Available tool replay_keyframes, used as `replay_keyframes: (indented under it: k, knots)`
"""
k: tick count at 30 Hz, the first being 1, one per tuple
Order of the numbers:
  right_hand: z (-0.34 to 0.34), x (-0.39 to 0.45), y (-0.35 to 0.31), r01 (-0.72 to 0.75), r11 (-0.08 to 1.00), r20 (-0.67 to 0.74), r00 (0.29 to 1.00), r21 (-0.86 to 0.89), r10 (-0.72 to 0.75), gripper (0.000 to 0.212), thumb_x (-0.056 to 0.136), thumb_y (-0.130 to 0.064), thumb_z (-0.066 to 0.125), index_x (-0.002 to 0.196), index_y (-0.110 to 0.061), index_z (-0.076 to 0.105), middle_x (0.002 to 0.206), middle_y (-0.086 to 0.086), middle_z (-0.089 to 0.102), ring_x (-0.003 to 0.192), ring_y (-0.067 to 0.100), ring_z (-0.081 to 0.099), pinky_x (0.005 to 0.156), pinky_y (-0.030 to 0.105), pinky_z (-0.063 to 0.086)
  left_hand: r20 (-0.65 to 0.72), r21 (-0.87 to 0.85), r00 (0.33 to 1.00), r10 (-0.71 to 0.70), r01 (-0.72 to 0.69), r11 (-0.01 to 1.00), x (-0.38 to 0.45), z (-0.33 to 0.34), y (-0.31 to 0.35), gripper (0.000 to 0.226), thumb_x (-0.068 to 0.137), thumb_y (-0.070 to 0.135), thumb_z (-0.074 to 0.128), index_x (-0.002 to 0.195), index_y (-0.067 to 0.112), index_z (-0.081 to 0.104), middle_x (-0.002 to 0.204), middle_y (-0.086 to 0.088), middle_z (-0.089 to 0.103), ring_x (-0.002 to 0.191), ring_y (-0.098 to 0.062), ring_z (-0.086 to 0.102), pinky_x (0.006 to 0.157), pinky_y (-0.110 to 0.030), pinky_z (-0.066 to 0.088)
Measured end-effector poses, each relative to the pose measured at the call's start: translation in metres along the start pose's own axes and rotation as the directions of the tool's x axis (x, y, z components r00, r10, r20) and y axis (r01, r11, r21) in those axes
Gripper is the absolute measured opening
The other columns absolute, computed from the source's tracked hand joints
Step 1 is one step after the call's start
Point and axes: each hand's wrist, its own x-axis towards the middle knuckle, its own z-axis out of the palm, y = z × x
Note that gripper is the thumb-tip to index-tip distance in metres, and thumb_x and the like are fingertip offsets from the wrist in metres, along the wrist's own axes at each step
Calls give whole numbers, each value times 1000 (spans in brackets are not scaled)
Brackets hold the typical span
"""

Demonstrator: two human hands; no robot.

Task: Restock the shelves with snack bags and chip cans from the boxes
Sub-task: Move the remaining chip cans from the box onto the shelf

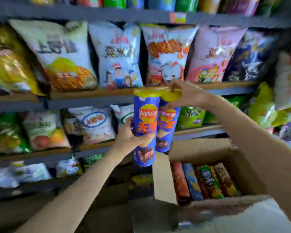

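Two blue chip cans with yellow lids stand upright in the air in front of the shelves. My left hand [133, 137] grips the nearer blue can [145, 115] around its middle. The second blue can [166, 125] sits just right of it and touches it; my right hand [185, 95] holds it at the top, fingers over the yellow lid. Below right, an open cardboard box [163, 180] holds several more chip cans [203, 180] lying side by side.
Dark shelves with wooden edges [91, 95] run across the view, packed with snack bags [118, 56] on several levels. A green bag [190, 116] stands behind the cans on the middle shelf. The box's raised flap is close under the held cans.
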Motion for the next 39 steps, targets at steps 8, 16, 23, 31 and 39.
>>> replay_keyframes:
  k: [8,16,23,31,39]
  knots:
    - [-103,32,-222,405,874,-512,828,267,-228,49,66,-22,84,81,-24,38,76,-6,48,65,2,46,64,12,39,-366,-150,874,320,-395,907,6,-146,168,44,62,12,80,100,15,59,74,10,71,64,-1,64,62,-15,51]
    - [-124,98,-322,613,627,-638,735,481,-229,59,63,-26,86,104,-23,43,106,6,61,99,24,64,85,35,55,-451,-70,783,429,-510,857,28,-222,257,63,54,21,81,110,14,56,101,-3,68,81,-14,65,72,-25,51]
    - [-117,176,-363,639,668,-571,731,382,-372,59,65,-32,84,109,-24,46,114,6,60,102,23,62,91,43,52,-547,-15,721,426,-517,856,60,-289,278,39,67,10,78,96,26,57,96,2,68,79,-14,65,67,-27,49]
    - [-104,234,-382,564,734,-500,792,378,-351,61,70,-29,82,118,-12,49,118,9,59,102,25,62,88,41,53,-553,-59,729,404,-518,853,84,-336,283,45,70,14,76,111,17,58,105,-4,68,85,-16,65,69,-26,47]
    - [-88,265,-407,508,702,-543,815,499,-203,66,67,-27,84,119,-16,47,118,12,60,98,26,64,87,43,55,-495,-13,770,402,-470,883,105,-380,294,47,71,11,77,113,14,57,104,-5,68,83,-18,65,66,-28,48]
